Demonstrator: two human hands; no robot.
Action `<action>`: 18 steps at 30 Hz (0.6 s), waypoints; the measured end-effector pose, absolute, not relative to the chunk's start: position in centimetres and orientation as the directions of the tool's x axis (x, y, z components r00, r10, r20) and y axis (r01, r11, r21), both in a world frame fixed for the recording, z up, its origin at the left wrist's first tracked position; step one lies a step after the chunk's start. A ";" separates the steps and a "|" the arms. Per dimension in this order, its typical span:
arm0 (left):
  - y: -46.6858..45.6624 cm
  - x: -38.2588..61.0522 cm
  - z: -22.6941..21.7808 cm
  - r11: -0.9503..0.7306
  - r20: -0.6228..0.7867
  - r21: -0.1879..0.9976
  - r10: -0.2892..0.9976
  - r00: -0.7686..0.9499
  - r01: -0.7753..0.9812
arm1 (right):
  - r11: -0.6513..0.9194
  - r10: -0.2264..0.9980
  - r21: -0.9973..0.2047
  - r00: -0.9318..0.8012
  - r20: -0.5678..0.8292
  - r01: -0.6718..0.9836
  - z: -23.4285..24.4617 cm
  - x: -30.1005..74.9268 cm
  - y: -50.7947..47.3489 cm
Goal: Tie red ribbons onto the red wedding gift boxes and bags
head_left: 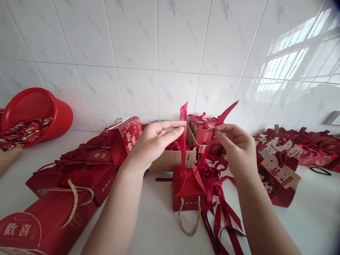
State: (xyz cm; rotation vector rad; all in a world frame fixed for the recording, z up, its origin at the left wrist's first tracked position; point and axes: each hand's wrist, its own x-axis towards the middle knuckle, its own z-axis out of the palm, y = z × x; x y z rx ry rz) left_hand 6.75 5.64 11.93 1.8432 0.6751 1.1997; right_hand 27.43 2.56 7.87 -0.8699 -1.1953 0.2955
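Note:
A small red gift box (189, 184) stands upright on the white table in front of me, its gold rope handle hanging down the near side. A red ribbon (183, 152) comes up from the box top in two ends. My left hand (162, 139) pinches one end between thumb and fingers. The other end is pinched by my right hand (233, 141), up and to the right of the box. Both ends are held apart in a V, with no knot visible. Loose red ribbons (219, 209) lie in a tangle beside the box.
Larger red boxes (61, 216) crowd the left. Behind the small box sits a cardboard carton (170, 160), with tied boxes (200, 132) beside it. More boxes (281, 173) fill the right. A red bucket (62, 109) of wrapped sweets lies tipped far left, near another person's hand (12, 156).

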 end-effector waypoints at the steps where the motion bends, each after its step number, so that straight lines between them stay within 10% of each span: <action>1: 5.7 6.8 11.9 -0.531 0.484 0.847 0.782 0.392 0.013 | 0.647 0.629 -0.725 0.374 0.682 0.234 7.9 27.4 2.6; 18: 5.4 6.3 12.1 -0.574 0.519 0.818 0.767 0.378 0.041 | 0.640 0.677 -0.743 0.314 0.665 0.194 8.2 26.3 1.9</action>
